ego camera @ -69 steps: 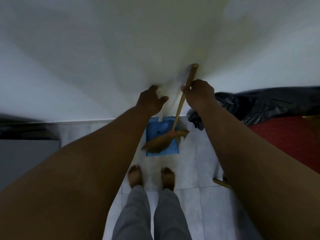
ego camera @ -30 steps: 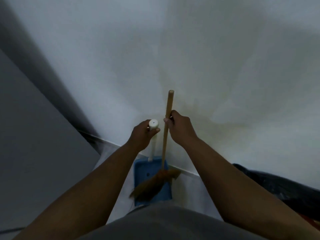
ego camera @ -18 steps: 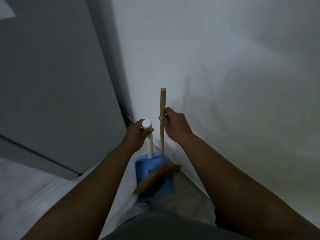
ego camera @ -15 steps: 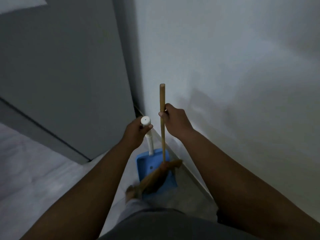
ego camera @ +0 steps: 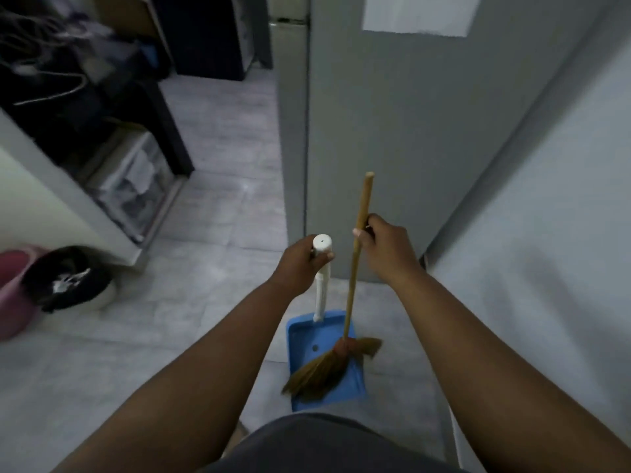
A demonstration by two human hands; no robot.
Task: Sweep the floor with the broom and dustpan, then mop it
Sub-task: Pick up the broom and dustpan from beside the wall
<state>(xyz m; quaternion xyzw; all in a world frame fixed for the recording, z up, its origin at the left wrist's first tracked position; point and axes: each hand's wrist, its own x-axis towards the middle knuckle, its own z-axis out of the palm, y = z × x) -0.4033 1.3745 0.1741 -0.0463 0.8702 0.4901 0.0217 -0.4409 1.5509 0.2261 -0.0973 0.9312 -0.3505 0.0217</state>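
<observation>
Head view: we have turned from the wall to face open floor (ego camera: 211,206). Our left hand (ego camera: 300,264) curls round the dustpan (ego camera: 307,339) handle and our right hand (ego camera: 386,247) round the broom (ego camera: 351,291), whose bristles lie in the pan, low before us. Sweeping looks ready to start.

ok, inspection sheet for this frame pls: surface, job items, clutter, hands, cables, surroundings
surface: grey tiled floor; no debris that I can make out.
job's things: blue dustpan with upright white handle; broom, bristles over the pan; no mop seen.
clutter: pink bucket, dark bundle next to it, clear drawer box at left.
hands: left hand grips the dustpan handle's top; right hand grips the broom stick.
cables: nothing seen.
surroundings: grey door ahead, white wall on the right.
</observation>
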